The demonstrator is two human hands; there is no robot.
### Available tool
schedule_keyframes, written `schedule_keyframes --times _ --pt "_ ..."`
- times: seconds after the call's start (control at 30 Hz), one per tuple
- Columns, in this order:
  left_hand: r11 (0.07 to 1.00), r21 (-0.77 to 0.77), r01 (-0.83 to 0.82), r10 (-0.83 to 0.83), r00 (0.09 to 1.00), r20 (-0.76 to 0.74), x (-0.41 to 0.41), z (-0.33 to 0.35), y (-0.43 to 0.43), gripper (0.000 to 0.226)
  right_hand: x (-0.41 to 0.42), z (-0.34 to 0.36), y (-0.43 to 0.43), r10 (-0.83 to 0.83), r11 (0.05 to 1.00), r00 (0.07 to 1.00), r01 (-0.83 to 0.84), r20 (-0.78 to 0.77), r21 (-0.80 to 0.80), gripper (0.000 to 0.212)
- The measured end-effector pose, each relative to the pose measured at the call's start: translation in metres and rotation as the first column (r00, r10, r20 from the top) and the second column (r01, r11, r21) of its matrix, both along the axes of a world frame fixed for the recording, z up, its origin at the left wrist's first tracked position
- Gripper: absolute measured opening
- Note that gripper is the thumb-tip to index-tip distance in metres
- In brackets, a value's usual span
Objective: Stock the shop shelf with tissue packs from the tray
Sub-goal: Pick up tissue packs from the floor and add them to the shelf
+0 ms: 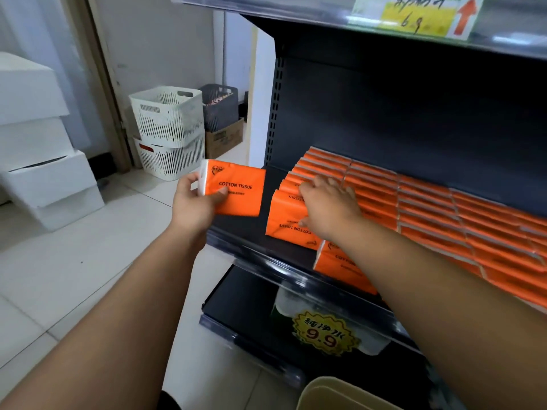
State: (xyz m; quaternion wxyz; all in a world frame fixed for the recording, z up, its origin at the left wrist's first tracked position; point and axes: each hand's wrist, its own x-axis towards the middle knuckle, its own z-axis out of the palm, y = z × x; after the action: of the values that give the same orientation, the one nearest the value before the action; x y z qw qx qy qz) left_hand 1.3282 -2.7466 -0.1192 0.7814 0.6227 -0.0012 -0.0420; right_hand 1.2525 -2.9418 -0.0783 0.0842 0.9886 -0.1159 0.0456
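Bare forearms (124, 321) reaching out from below. Left hand (194, 202) pinching a glossy orange rectangular tissue pack (241, 192) beside the dark metal shelf (251, 247) — right hand (327, 207) curled over the leaning front packs (284, 214) shelved there.

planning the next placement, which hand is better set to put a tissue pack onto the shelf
Left. The left hand grips a loose tissue pack right beside the bare left end of the shelf, while the right hand is busy holding the front pack of the row.
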Motion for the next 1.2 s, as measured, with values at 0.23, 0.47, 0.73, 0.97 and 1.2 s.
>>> schedule_keyframes --times 0.23,0.47,0.73,0.97,1.2 --pt "0.99 -0.052 0.128 -0.129 0.992 -0.008 -0.004 0.001 0.012 0.044 0.007 -0.003 0.006 -0.111 0.992 0.994 0.111 0.011 -0.053 0.072" --pt "0.936 -0.072 0.344 -0.347 0.938 -0.021 -0.004 -0.001 0.02 0.039 0.0 0.016 0.002 -0.079 0.973 0.988 0.047 0.135 0.228 0.034" --pt "0.827 -0.063 0.559 -0.56 0.829 -0.006 -0.017 -0.01 0.003 0.046 -0.021 0.022 0.014 0.273 0.798 0.956 -0.287 0.107 0.53 0.047" --pt "0.805 0.252 0.538 -0.562 0.827 0.031 -0.027 -0.019 -0.014 0.041 -0.024 0.01 0.009 0.176 0.951 0.984 -0.175 0.017 0.256 0.046" --pt "0.737 0.624 0.26 -0.454 0.875 0.171 -0.022 -0.027 -0.033 0.034 -0.024 -0.001 0.006 0.081 0.985 0.995 -0.089 0.061 0.145 0.048"
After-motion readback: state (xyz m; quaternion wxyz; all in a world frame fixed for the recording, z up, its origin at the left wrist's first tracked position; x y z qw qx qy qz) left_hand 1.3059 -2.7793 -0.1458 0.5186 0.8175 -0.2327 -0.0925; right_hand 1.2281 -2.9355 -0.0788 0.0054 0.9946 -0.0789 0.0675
